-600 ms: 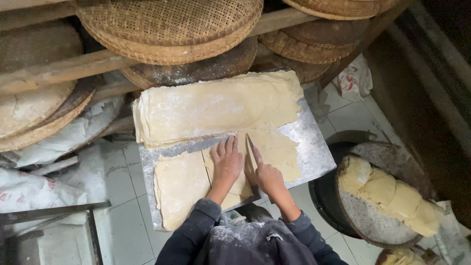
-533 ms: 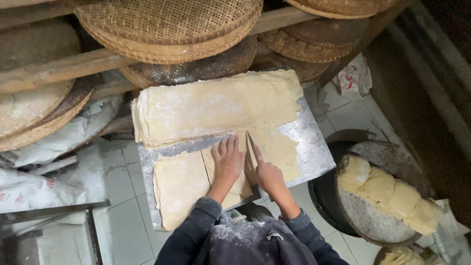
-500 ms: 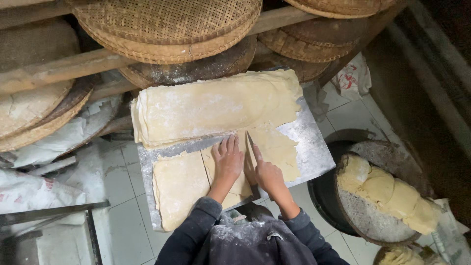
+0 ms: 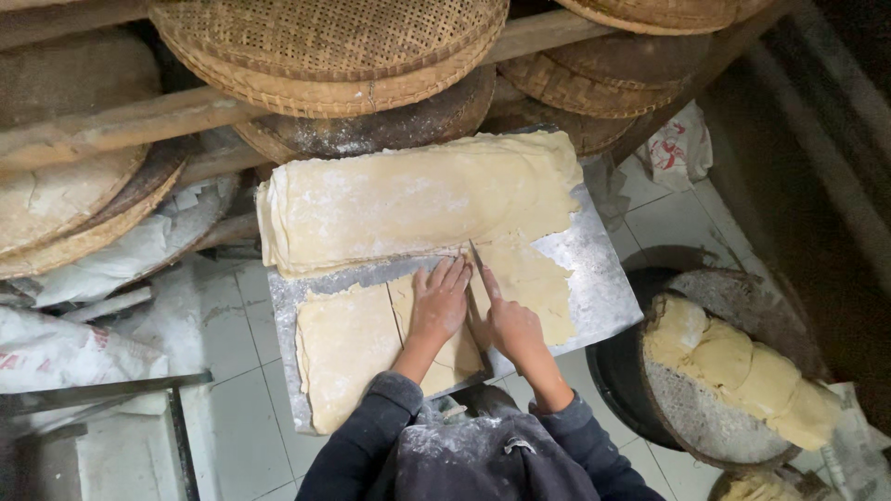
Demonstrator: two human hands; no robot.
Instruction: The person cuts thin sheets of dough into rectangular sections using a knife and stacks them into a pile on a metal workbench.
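- Left hand (image 4: pixel 441 301) lies open and flat on the near dough sheet (image 4: pixel 348 343), right beside the knife (image 4: pixel 484 274) gripped in the closed right hand (image 4: pixel 510 329); a slip could nick those fingers.
- Dough is pale yellow, floury, cut in slabs on the metal tabletop (image 4: pixel 599 278).
- Farther back, the folded dough stack (image 4: pixel 418 199) could drag or tear.

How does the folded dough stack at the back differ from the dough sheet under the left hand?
The folded dough stack is thick, layered and uncut; the dough sheet is one thin layer, already cut into strips. The stack lies untouched at the far side of the metal board; the sheet is pressed flat by the left hand while the right hand holds a knife to it. Both are pale yellow and floured.
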